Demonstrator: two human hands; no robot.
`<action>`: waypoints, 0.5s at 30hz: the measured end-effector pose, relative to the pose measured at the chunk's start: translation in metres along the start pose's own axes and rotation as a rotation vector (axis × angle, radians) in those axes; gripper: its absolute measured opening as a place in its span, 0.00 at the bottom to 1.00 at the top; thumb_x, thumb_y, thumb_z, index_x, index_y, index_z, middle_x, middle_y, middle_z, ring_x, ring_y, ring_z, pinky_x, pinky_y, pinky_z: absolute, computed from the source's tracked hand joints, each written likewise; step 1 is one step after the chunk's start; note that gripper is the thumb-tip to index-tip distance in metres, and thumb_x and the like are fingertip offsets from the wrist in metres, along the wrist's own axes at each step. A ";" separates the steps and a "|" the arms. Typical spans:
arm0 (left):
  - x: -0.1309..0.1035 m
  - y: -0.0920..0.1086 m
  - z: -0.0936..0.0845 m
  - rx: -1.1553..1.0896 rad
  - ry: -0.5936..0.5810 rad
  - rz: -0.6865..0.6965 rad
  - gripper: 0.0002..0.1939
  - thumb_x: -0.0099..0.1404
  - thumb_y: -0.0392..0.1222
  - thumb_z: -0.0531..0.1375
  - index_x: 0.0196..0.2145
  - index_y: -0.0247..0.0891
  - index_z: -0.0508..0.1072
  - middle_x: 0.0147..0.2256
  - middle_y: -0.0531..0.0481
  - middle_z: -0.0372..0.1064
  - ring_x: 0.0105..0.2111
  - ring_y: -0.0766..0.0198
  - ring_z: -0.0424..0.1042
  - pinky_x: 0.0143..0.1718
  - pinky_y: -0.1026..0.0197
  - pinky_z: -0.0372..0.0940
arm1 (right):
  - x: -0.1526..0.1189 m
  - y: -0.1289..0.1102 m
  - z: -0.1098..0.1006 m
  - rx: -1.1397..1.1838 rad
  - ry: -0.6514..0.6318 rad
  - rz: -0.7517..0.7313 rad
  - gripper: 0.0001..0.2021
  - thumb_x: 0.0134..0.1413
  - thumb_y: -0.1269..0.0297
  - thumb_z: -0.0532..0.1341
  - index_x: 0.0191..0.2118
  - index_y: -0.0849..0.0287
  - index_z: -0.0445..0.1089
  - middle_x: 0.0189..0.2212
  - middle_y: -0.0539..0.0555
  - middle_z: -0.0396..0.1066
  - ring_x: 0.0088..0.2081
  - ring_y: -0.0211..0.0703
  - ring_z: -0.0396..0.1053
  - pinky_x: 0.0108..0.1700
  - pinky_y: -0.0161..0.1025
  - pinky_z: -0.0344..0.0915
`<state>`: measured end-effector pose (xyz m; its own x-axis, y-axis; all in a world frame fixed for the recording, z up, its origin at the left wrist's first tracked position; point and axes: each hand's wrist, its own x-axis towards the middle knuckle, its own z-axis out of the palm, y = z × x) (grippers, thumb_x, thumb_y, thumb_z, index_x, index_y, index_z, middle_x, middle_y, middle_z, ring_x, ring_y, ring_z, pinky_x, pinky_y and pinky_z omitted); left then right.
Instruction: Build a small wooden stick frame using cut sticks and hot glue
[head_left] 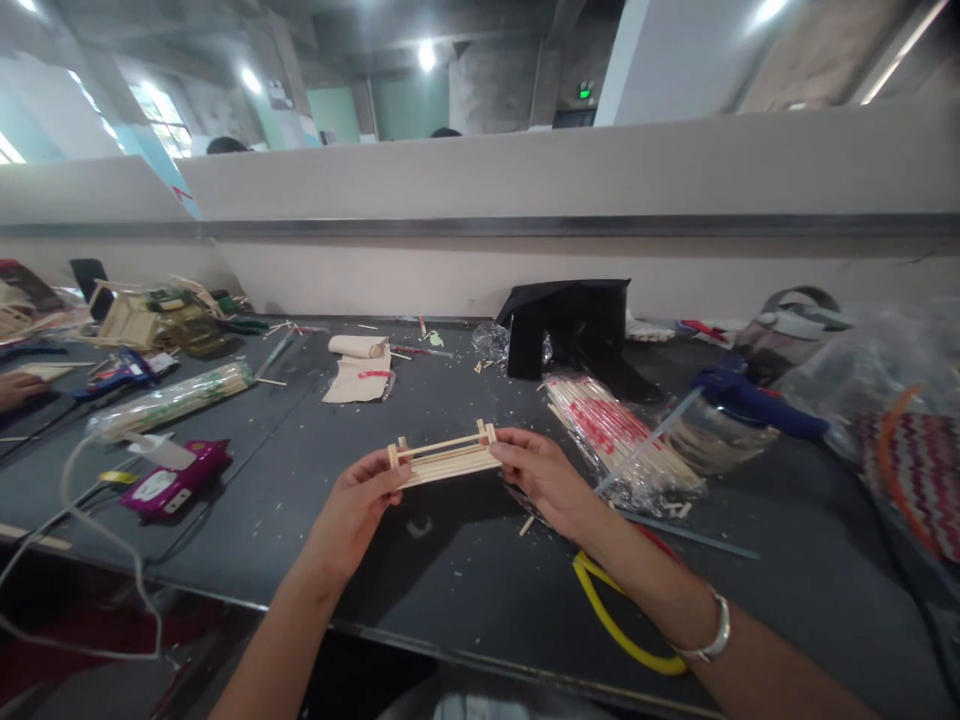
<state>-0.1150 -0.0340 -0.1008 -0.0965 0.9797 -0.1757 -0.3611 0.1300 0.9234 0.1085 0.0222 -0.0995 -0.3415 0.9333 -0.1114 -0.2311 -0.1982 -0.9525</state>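
Observation:
Between my two hands, above the dark table, is a small frame of pale wooden sticks (450, 462), with parallel slats and short posts at its ends. My left hand (369, 490) pinches its left end between thumb and fingers. At the other end, my right hand (536, 470) grips it the same way, a silver bangle on that wrist. A plastic-wrapped bundle of wooden sticks (622, 430) with red print lies just beyond my right hand. Under my right forearm shows a yellow loop-shaped handle (622, 625), its tool partly hidden.
A blue glue gun (757, 400) with a glue stick lies at right. Left are a purple power strip (176, 480), another wrapped stick bundle (180, 395) and a co-worker's hand (21, 390). Brown paper (360, 370) and a black stand (570, 325) sit near the partition (465, 270).

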 end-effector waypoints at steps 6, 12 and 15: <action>-0.002 -0.004 0.001 -0.016 -0.006 0.009 0.07 0.52 0.40 0.69 0.31 0.36 0.78 0.33 0.50 0.71 0.27 0.71 0.63 0.26 0.69 0.58 | -0.001 0.002 0.000 -0.007 0.050 0.012 0.12 0.42 0.55 0.69 0.30 0.58 0.75 0.21 0.45 0.63 0.21 0.31 0.53 0.24 0.33 0.50; -0.003 -0.007 0.002 -0.030 -0.001 0.019 0.07 0.53 0.42 0.68 0.29 0.36 0.77 0.30 0.52 0.69 0.25 0.72 0.61 0.25 0.69 0.58 | -0.001 0.005 0.001 -0.019 0.073 0.043 0.13 0.43 0.53 0.69 0.30 0.57 0.73 0.19 0.44 0.62 0.20 0.31 0.52 0.23 0.34 0.49; -0.003 -0.007 0.003 -0.039 0.006 0.025 0.07 0.53 0.42 0.68 0.29 0.36 0.77 0.29 0.52 0.68 0.25 0.72 0.61 0.25 0.69 0.58 | -0.001 0.007 0.000 -0.025 0.084 0.052 0.13 0.43 0.53 0.69 0.29 0.57 0.72 0.19 0.44 0.62 0.19 0.30 0.52 0.22 0.33 0.49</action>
<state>-0.1091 -0.0376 -0.1061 -0.1120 0.9816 -0.1547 -0.3944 0.0990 0.9136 0.1070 0.0202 -0.1057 -0.2746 0.9440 -0.1829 -0.1920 -0.2402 -0.9515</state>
